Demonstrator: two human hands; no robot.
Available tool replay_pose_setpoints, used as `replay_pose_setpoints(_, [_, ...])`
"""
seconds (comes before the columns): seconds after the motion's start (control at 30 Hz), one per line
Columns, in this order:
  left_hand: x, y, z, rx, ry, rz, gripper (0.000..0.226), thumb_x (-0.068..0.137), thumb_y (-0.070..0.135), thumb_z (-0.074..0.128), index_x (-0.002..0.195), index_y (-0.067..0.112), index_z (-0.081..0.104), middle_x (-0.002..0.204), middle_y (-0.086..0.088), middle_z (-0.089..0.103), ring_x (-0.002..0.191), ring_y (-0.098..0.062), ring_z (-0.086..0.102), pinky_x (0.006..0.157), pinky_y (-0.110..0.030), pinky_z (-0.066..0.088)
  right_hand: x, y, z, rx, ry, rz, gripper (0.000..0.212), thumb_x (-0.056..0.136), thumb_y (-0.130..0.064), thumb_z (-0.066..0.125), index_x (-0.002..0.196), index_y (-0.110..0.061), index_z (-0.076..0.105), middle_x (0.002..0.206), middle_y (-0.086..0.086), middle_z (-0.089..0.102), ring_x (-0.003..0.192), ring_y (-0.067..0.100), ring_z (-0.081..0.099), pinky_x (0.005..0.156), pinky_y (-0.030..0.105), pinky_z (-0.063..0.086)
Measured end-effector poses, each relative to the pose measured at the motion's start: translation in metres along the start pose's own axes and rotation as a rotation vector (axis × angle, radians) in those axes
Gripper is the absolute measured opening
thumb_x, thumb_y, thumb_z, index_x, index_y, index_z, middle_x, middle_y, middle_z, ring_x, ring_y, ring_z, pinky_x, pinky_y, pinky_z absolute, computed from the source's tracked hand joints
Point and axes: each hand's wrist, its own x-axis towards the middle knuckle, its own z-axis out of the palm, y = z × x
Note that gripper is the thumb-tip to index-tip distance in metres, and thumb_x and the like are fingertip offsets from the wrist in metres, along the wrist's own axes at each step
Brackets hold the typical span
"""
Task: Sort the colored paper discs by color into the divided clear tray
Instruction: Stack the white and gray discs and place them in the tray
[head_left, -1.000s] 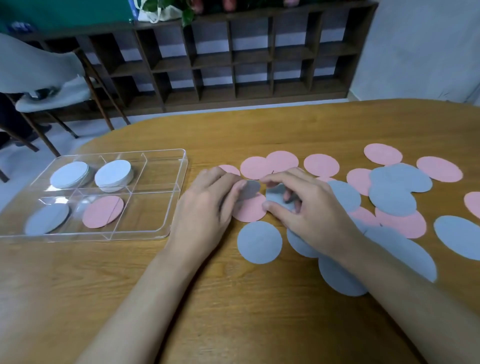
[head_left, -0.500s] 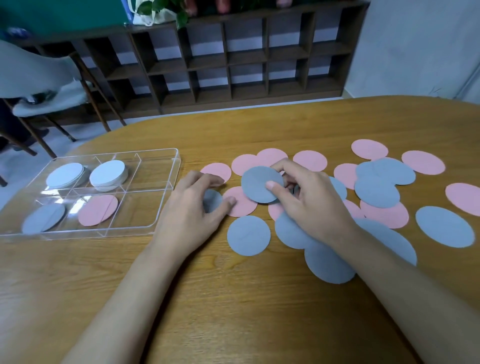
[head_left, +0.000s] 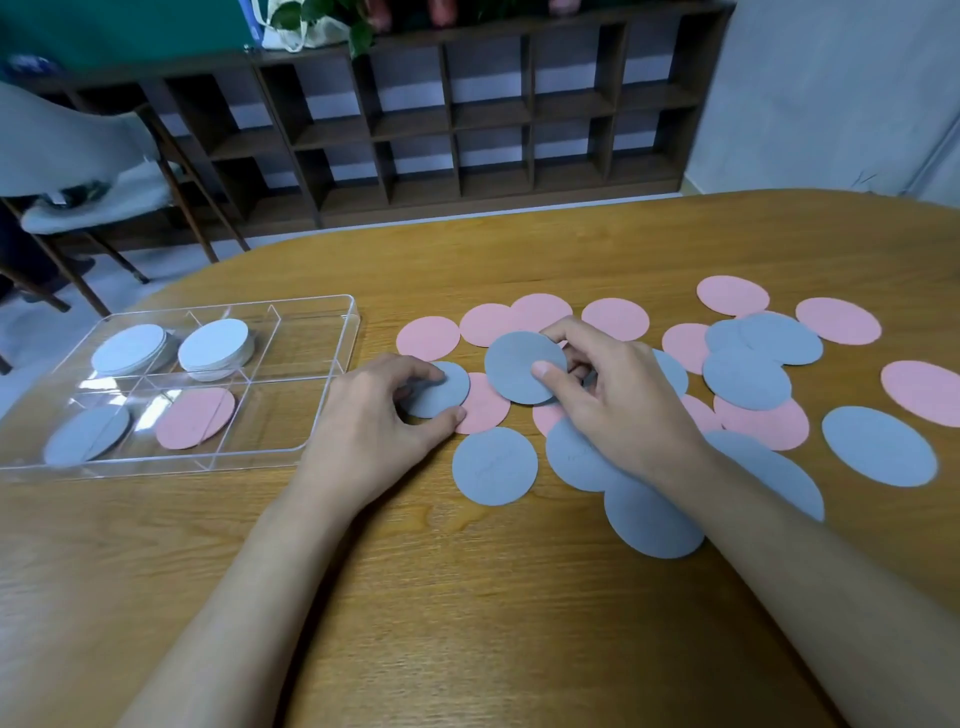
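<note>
A wooden worktop (head_left: 467, 597) is scattered with pink and grey paper discs. The right hand (head_left: 613, 395) pinches a grey disc (head_left: 522, 366), tilted above the pink ones. The left hand (head_left: 374, 421) pinches a second grey disc (head_left: 441, 397) lying flat. The clear tray (head_left: 343, 332) sits at nine o'clock. It looks wisest to stack both greys, then carry them to the tray's grey compartment (head_left: 62, 402).

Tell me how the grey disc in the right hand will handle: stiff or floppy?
Probably fairly stiff: the grey disc, pinched at one edge by the right hand, looks flat, unbent. Likely very light, being thin paper.
</note>
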Motion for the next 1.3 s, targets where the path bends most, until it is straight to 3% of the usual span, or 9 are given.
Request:
replay_pose_setpoints(0.1, [-0.001,0.000,0.000,0.033,0.030,0.046,0.026,0.079,0.031,0.087,0.103,0.023,0.080,0.103,0.013,0.077,0.095,-0.004,0.071,0.089,-0.019,0.053,0.000,-0.001,0.001,0.001,-0.008,0.002,0.007,0.102,-0.020,0.062,0.108,-0.022,0.065,0.072,0.008,0.059,0.065,0.019,0.054,0.060,0.028,0.041])
replay_pose_setpoints(0.23, [-0.003,0.003,-0.001,0.053,0.076,0.132,0.005,0.090,0.028,0.075,0.090,0.024,0.078,0.083,0.013,0.077,0.078,-0.006,0.070,0.076,-0.021,0.051,-0.001,-0.001,0.002,-0.013,-0.007,0.002,0.010,0.103,-0.019,0.059,0.110,-0.022,0.065,0.070,0.010,0.058,0.064,0.019,0.052,0.058,0.026,0.038])
replay_pose_setpoints(0.47, [-0.002,0.006,-0.001,0.042,0.284,0.344,0.009,0.100,0.013,0.068,0.098,0.010,0.077,0.094,0.001,0.070,0.084,-0.012,0.060,0.075,-0.016,0.040,0.000,-0.003,0.001,0.004,0.054,0.030,0.014,0.103,-0.015,0.055,0.111,-0.021,0.065,0.063,-0.004,0.052,0.058,0.010,0.048,0.054,0.018,0.033])
replay_pose_setpoints(0.6, [-0.004,0.010,0.000,-0.055,0.299,0.349,0.010,0.100,0.012,0.068,0.099,0.010,0.077,0.092,0.000,0.067,0.076,-0.004,0.055,0.072,-0.013,0.040,0.000,-0.003,0.002,0.009,0.054,0.016,0.015,0.104,-0.014,0.054,0.113,-0.021,0.065,0.068,0.002,0.060,0.064,0.015,0.057,0.062,0.034,0.045])
replay_pose_setpoints(0.83, [-0.005,0.013,0.005,-0.302,0.143,0.196,0.010,0.098,0.012,0.072,0.105,0.015,0.077,0.085,0.004,0.078,0.075,-0.015,0.075,0.072,-0.037,0.060,-0.001,-0.007,0.006,0.053,-0.012,0.011,0.023,0.107,-0.014,0.046,0.116,-0.024,0.065,0.071,0.008,0.064,0.071,0.028,0.064,0.068,0.049,0.052])
replay_pose_setpoints(0.93, [-0.006,0.013,0.008,-0.340,0.116,0.159,0.018,0.097,0.012,0.073,0.114,0.017,0.077,0.084,0.003,0.079,0.074,-0.014,0.077,0.074,-0.036,0.062,-0.001,-0.009,0.006,0.082,-0.019,0.013,0.027,0.109,-0.016,0.042,0.116,-0.025,0.066,0.072,0.008,0.065,0.071,0.028,0.065,0.067,0.051,0.053])
replay_pose_setpoints(1.1, [-0.006,0.017,0.008,-0.369,0.130,0.116,0.008,0.095,0.014,0.075,0.102,0.015,0.079,0.081,0.005,0.079,0.070,-0.011,0.077,0.071,-0.033,0.062,-0.003,-0.014,0.007,0.108,-0.052,-0.014,0.020,0.109,-0.021,0.046,0.115,-0.022,0.066,0.067,0.010,0.062,0.062,0.024,0.064,0.060,0.044,0.047])
replay_pose_setpoints(1.23, [-0.006,0.017,0.008,-0.370,0.100,0.110,0.003,0.094,0.015,0.077,0.096,0.014,0.077,0.077,0.003,0.078,0.070,-0.014,0.076,0.070,-0.035,0.062,-0.001,-0.010,0.007,-0.018,-0.046,-0.083,0.016,0.106,-0.014,0.053,0.115,-0.018,0.065,0.062,-0.001,0.057,0.059,0.010,0.059,0.055,0.016,0.035])
replay_pose_setpoints(1.3, [-0.005,0.016,0.009,-0.347,0.083,0.111,0.005,0.095,0.018,0.076,0.100,0.018,0.077,0.077,0.004,0.077,0.071,-0.015,0.075,0.069,-0.037,0.060,0.000,-0.008,0.005,-0.061,-0.013,-0.083,0.016,0.106,-0.014,0.052,0.115,-0.018,0.065,0.065,-0.004,0.057,0.062,0.008,0.057,0.056,0.019,0.035])
